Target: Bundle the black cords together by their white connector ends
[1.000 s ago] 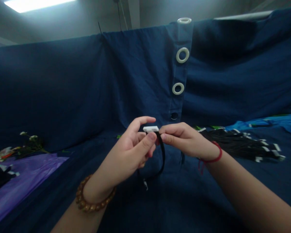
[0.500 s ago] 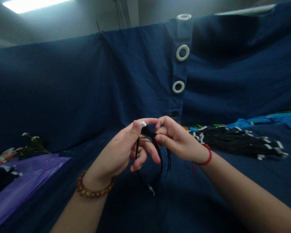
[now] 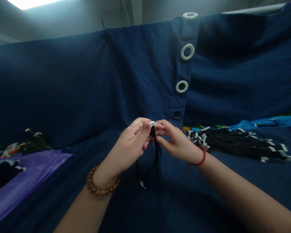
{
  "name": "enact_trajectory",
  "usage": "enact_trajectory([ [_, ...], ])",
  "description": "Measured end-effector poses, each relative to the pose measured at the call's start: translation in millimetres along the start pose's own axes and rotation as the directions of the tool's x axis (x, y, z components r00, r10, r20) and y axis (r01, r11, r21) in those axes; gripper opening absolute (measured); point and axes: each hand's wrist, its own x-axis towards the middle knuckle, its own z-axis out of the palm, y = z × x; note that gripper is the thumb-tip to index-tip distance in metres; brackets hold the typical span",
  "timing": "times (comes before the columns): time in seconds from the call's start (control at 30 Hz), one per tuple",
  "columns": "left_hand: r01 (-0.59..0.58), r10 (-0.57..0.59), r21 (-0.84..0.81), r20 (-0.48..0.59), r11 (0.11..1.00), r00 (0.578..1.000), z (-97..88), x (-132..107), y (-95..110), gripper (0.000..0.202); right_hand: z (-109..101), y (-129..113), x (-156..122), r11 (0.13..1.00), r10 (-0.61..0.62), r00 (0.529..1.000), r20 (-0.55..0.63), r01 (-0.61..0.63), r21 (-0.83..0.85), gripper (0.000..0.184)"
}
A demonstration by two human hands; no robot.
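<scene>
Here, the left hand [image 3: 130, 144] pinches a black cable [image 3: 156, 149] close under its white connector [image 3: 152, 123], thumb pressed against that end. The right hand [image 3: 176, 141] is half curled, its fingertips right at the cable beside the connector; whether they grip it, I cannot tell. The cable hangs in a loop below the hands, with a small pale end piece [image 3: 142, 184] at the bottom. To the right, a heap of black cables [image 3: 235, 142] lies on dark blue cloth [image 3: 208, 194].
</scene>
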Motion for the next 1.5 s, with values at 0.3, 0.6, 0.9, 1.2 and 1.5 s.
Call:
enact_trajectory([
  [0.3,-0.143,0.134,0.17,0.059,0.975,0.989,-1.2,0,2,0.046,10,-3,0,0.991,-0.001,1.0,-0.026,-0.002,-0.134,0.027],
  [0.6,-0.057,0.05,-0.193,-0.037,0.98,0.998,-10.6,4,1,0.051,12,-23,2,0.961,0.118,0.991,-0.061,-0.13,-0.244,0.014],
  [0.9,-0.197,0.087,-0.29,-0.353,0.936,0.932,-30.6,-1,16,0.054,35,-11,-12,0.906,0.396,0.783,0.479,-0.249,-0.343,0.02],
  [1.2,-0.245,0.106,-0.294,-0.419,0.924,0.902,-37.0,-3,17,0.053,33,-9,-12,0.82,0.496,0.761,0.418,-0.251,-0.515,0.021],
  [1.5,-0.196,0.078,-0.334,-0.334,0.922,0.939,-24.5,-5,19,0.057,31,-43,-2,0.874,0.413,0.859,0.303,-0.28,-0.397,0.035],
])
